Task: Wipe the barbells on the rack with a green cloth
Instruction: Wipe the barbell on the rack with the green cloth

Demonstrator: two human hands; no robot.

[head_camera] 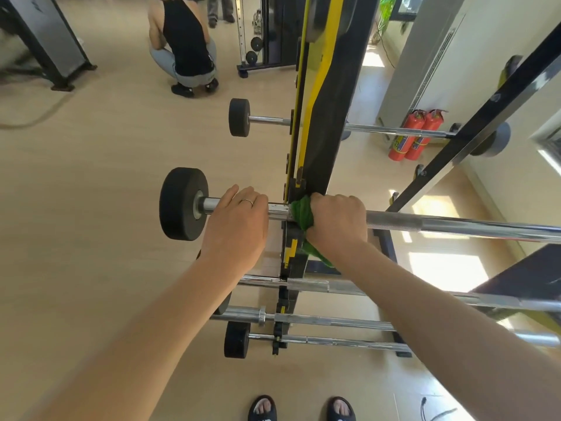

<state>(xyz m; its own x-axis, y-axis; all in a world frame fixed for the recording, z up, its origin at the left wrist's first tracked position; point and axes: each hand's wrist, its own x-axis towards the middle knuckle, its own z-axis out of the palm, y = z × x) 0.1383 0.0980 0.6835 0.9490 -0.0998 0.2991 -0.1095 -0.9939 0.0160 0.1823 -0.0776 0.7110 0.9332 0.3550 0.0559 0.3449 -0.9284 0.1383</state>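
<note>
A chrome barbell (440, 224) with a black end weight (179, 204) lies across the black and yellow rack (321, 123) at chest height. My left hand (239, 220) curls over the bar just inside the weight. My right hand (337, 218) grips the green cloth (302, 214) wrapped round the bar right beside the rack upright; a tail of the cloth hangs below my wrist. Another barbell (394, 130) sits higher on the rack, and several more barbells (334, 322) lie on the lower pegs.
A person (185, 47) squats on the wooden floor at the back left, near a cable machine (264, 31). Two red fire extinguishers (416, 135) stand by the white wall at right. A slanted black rack beam (473, 129) crosses on the right. My sandalled feet (300, 408) show at the bottom.
</note>
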